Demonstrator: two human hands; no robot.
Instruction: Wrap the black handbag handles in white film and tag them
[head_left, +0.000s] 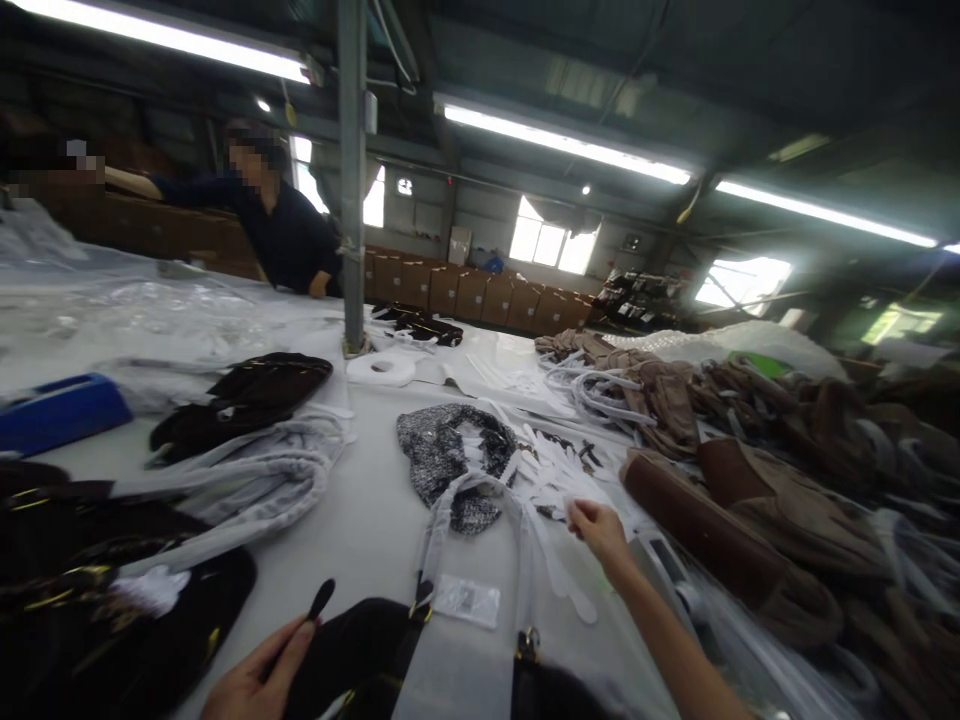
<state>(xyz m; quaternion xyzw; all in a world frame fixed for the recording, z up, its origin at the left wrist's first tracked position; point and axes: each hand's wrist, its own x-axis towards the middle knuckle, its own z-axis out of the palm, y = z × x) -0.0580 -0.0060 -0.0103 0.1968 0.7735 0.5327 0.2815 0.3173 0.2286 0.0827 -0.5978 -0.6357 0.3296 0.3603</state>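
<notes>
My left hand [262,668], at the bottom left of centre, pinches a small dark tab [322,598] that sticks up from its fingertips. Beside it lies a black bag [360,640] with gold-coloured hardware, its handles [480,482] wrapped in pale material and arching forward. A small clear packet [466,600] rests between the handles. My right hand [596,528] is closed at the near edge of a pile of white strips [559,470]; what its fingers hold, if anything, is too small to make out. A grey speckled cloth [435,450] lies past the handles.
Dark bags [187,600] and a blue object [64,412] are on the left. Brown bags [750,540] are heaped on the right. A metal post [352,180] rises behind the table. Beyond it, a person [277,230] in dark clothes reaches left, near cardboard boxes [472,292].
</notes>
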